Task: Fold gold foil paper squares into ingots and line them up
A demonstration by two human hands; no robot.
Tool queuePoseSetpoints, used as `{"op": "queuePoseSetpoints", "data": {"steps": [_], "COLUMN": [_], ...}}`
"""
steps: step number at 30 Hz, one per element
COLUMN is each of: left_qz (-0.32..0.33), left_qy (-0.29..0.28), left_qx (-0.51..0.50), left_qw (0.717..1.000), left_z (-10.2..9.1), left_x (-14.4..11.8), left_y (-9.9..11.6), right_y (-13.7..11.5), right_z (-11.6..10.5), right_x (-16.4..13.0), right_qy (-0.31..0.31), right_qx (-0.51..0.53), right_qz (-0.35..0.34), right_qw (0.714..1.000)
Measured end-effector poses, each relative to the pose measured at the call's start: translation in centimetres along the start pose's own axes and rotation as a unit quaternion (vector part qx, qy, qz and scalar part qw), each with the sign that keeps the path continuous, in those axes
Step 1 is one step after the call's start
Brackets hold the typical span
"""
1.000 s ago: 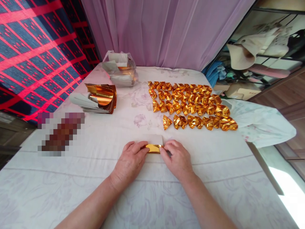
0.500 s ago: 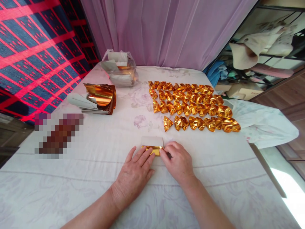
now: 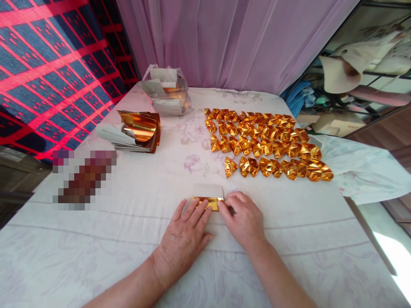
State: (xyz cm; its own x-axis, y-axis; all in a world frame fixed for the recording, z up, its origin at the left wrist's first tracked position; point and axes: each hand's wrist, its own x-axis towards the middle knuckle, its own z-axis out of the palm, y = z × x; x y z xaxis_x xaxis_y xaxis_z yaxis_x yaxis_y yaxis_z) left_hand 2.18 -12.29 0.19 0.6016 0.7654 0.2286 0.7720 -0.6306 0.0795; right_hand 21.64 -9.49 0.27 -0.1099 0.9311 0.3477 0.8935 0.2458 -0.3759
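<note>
A small sheet of gold foil paper (image 3: 212,203) lies on the cloth in front of me, its near edge folded over to show gold and its far part pale grey. My left hand (image 3: 186,229) rests flat, fingers stretched out, with the fingertips on the gold fold. At the sheet's right end my right hand (image 3: 245,218) is closed, thumb and curled fingers pinching the folded edge. Beyond the hands, several rows of folded gold foil pieces (image 3: 245,167) stand on the right half of the table.
A fanned stack of gold-and-grey foil sheets (image 3: 141,132) stands at the left. Behind it sits a clear plastic bag (image 3: 167,92) of more sheets. A blurred-out object (image 3: 85,179) lies far left. A purple curtain (image 3: 231,42) hangs behind; a cluttered shelf (image 3: 346,85) is at right.
The whole view has shifted slightly, so things appear a little further right. Both hands keep nearly the same hold on the foil sheet.
</note>
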Motion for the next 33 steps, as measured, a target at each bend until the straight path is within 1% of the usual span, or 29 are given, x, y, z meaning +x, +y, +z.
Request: {"op": "queuePoseSetpoints", "data": {"steps": [7,12,16,19,24,28,33], "left_qz": [-0.022,-0.028,-0.028,-0.031,-0.032,-0.030,-0.034], "left_qy": [0.006,-0.017,-0.028,-0.022,-0.005,0.002,-0.006], "left_qx": [0.009,0.011,0.009,0.005,-0.002,-0.005,-0.008], "left_qw": [1.000,0.999,0.999,0.999,0.999,1.000,0.999], "left_z": [-0.22,-0.26,-0.11,-0.11,-0.32,-0.39,-0.49], "left_x": [0.10,0.13,0.08,0.10,0.21,0.23,0.33], "left_y": [0.29,0.29,0.23,0.19,0.16,0.19,0.22], "right_y": [-0.03,-0.08,-0.02,0.09,0.25,0.13,-0.53], "right_z": [0.23,0.29,0.34,0.32,0.16,0.06,-0.05], "right_x": [-0.05,-0.08,-0.07,-0.09,-0.09,-0.07,-0.04], "right_qy": [0.004,0.000,0.015,0.017,-0.006,-0.012,-0.016], "right_qx": [-0.014,-0.022,-0.015,0.001,0.026,0.019,-0.011], "right_qz": [0.007,0.011,0.015,0.004,-0.024,-0.030,-0.021], "right_qw": [1.000,1.000,1.000,1.000,0.999,0.999,1.000]}}
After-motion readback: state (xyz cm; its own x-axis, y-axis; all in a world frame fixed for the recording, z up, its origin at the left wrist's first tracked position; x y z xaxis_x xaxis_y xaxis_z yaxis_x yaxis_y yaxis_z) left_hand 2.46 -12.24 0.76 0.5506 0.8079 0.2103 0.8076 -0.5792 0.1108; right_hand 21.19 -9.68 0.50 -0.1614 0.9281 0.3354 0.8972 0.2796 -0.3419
